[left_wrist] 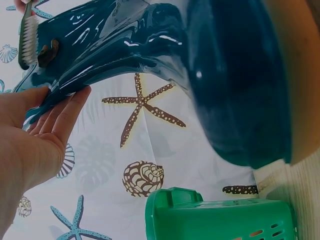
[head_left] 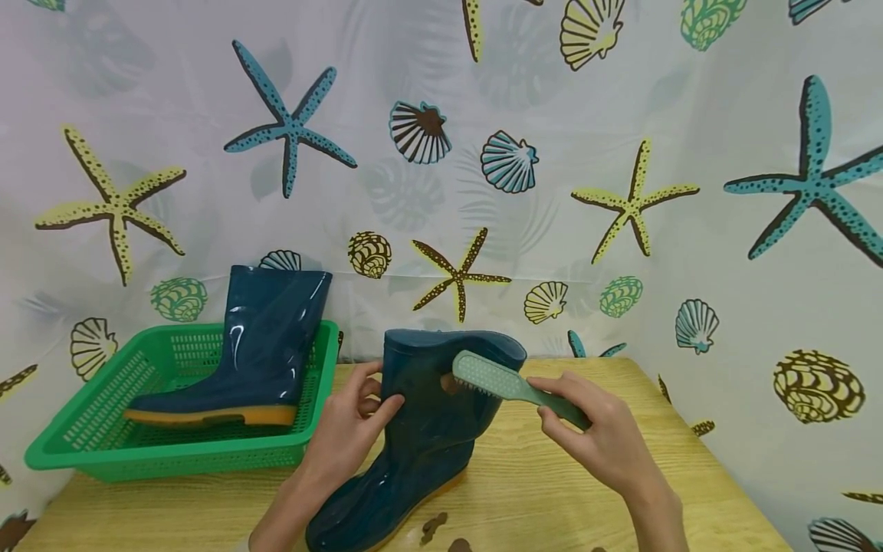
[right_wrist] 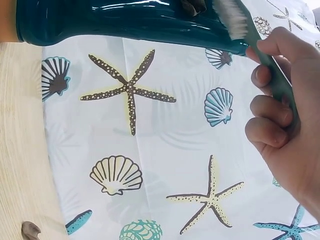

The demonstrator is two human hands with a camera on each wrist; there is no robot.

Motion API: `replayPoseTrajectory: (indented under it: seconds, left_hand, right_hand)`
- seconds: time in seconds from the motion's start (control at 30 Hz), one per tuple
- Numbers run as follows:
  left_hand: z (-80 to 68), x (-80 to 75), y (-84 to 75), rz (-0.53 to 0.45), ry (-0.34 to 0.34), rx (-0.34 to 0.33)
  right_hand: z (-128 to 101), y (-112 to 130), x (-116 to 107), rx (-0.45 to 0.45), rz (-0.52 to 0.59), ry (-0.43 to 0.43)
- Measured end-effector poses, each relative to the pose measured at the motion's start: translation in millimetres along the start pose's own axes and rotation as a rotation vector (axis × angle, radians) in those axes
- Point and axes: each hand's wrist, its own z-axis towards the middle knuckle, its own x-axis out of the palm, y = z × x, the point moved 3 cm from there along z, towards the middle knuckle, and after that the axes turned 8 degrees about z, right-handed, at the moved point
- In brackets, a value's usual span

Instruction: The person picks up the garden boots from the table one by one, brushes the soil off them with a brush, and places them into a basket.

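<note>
Evidently glossy boot (head_left: pixel 421 429): slippery, floppy shaft. Left hand (head_left: pixel 348 425) pinches shaft edge at 9 o'clock; right hand (head_left: pixel 600 437) grips brush (head_left: pixel 513 387), bristles beside brown smudge (head_left: pixel 450 385).

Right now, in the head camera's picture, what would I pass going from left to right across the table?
Green basket → the boot standing in it → left hand → the boot being held → brush → right hand.
</note>
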Motion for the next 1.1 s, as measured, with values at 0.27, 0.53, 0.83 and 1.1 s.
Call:
replayPoseTrajectory:
  seconds: [0.27, 0.53, 0.83, 1.1]
  left_hand:
    - [-1.1, 0.2, -1.0, 0.006, -0.010, 0.020]
    - [-0.7, 0.4, -1.2, 0.005, -0.003, 0.006]
    - [0.8, -0.1, -0.7, -0.018, -0.002, -0.006]
    - [0.9, 1.1, 0.1, -0.006, -0.002, -0.004]
  right_hand:
    - [0.7, -1.2, 2.2, 0.043, -0.106, 0.038]
    - [-0.8, -3.6, 3.9, 0.099, -0.095, 0.100]
    - [-1.5, -3.5, 2.4, 0.078, -0.053, 0.113]
    - [-0.5, -3.1, 2.2, 0.066, -0.080, 0.073]
